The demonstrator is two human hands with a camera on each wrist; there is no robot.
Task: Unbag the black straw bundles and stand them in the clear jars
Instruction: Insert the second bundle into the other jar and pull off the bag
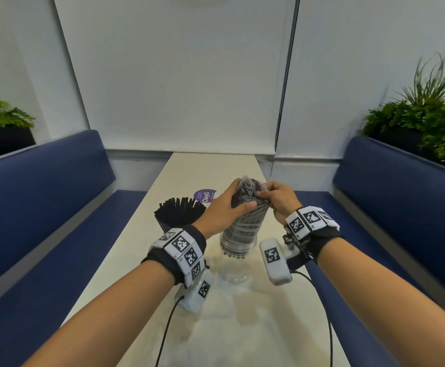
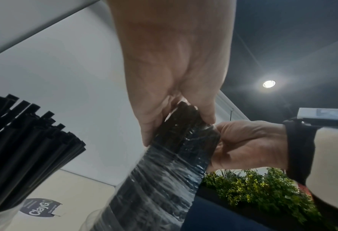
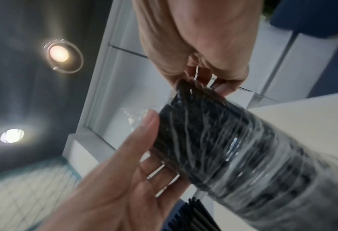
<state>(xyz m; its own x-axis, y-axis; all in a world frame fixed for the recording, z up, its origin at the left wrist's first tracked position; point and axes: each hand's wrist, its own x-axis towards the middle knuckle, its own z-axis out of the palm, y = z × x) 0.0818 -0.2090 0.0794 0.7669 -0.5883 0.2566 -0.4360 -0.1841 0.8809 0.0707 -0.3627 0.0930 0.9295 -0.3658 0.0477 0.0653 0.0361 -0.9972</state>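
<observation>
1. Bundle of black straws in a crinkled clear plastic bag [image 1: 242, 215]: upright, long axis near vertical, lower end inside a clear plastic jar [image 1: 238, 243]. Bag not yet off.
2. Clear plastic jar: on the pale worktop [image 1: 216, 327], directly beneath the bagged bundle; whether the straw ends reach its bottom, cannot tell.
3. Left hand [image 1: 224, 210]: on the left flank of the bundle, fingers wrapped round its upper part, thumb across the near face. Steadying grip.
4. Right hand [image 1: 278, 198]: on the right flank of the bundle near its top, fingers [image 3: 226, 89] pinching the loose clear film at the bag's upper end.
5. Deciding relation: bag mouth or top seam lies above the bundle, at the right hand's fingertips; right hand nearer to it than the left. Judged step: opening or stripping the film along the bundle's long axis, upward, with the left hand holding the straws down in the jar.
6. Second jar of unbagged black straws [image 1: 180, 214]: left of the bundle, near, apart; straws fanned upright.
7. Round purple sticker [image 1: 205, 196]: flat on the worktop, behind and left of the bundle.
</observation>
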